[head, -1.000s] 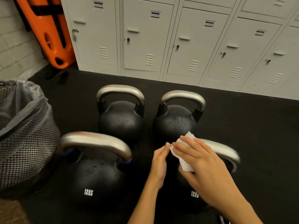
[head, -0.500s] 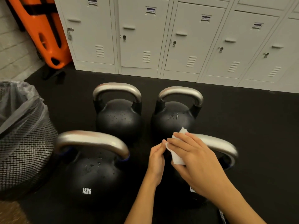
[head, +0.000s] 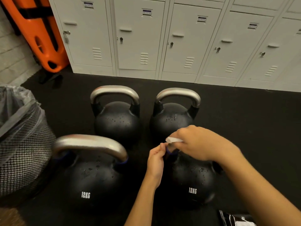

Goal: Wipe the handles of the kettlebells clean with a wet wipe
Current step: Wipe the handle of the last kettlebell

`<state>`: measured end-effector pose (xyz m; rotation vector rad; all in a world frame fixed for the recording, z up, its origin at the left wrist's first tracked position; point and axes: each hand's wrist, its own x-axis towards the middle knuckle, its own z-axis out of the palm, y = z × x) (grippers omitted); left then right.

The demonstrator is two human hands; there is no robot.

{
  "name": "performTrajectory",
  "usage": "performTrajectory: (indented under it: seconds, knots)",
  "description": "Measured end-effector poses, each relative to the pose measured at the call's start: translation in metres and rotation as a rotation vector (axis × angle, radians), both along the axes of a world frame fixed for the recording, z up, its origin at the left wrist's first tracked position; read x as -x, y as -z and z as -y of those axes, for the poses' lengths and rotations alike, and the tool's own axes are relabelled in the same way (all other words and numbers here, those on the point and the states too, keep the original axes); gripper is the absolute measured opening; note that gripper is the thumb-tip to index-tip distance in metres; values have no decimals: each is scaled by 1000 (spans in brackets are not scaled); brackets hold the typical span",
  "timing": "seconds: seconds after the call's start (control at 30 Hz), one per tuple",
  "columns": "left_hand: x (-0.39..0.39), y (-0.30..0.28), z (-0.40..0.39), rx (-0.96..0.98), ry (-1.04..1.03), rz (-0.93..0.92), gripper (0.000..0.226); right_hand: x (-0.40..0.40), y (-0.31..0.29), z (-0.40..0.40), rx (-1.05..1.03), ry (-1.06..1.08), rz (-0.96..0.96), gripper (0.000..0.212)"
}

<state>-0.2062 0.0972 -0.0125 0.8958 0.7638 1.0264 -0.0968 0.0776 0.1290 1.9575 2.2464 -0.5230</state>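
Right hand (head: 202, 144) lies curled over the handle of the lower-right kettlebell (head: 193, 178), fingers clamped on a white wet wipe (head: 173, 140) that shows at its left edge; the handle itself is hidden beneath it. Left hand (head: 156, 160) sits just beside, fingertips pinching at the wipe's lower corner by the handle's left leg.

Grey lockers (head: 162, 38) span the upper frame. Black floor mat (head: 252, 119) lies open at right and between the lockers and the weights. A lined mesh bin (head: 24, 144) crowds the left edge, near the lower-left kettlebell (head: 91, 173). An orange board (head: 40, 33) leans at upper left. Two further kettlebells, centre (head: 117, 123) and right of centre (head: 171, 119), stand behind, droplets on their bodies. A dark packet (head: 236, 219) sits at the bottom edge.
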Motion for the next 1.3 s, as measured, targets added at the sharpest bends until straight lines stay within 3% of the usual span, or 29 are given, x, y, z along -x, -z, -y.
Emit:
performTrajectory:
  seconds: [0.17,0.3,0.5,0.7,0.83,1.0,1.23,1.3]
  knots:
    - [0,0,0,3,-2,8,42,-21,-13,6,13,15,-30,27]
    - [-1,2,0,-28,-5,-29,42,-2,-6,3,-45,26,146,24]
    - [-1,2,0,13,-12,6,40,28,-2,2,-190,-44,346,36]
    - [-1,-4,7,33,-15,1,40,37,13,1,-292,-142,412,44]
    - [-1,0,4,25,-25,-4,40,19,16,13,-371,-167,304,34]
    - [-2,0,3,-20,-10,18,41,-4,29,36,-420,-105,66,53]
    - [-1,-1,2,16,-6,18,41,-43,24,68,-460,111,-283,47]
    - [-2,0,3,31,-7,6,41,-44,22,71,-442,137,-244,46]
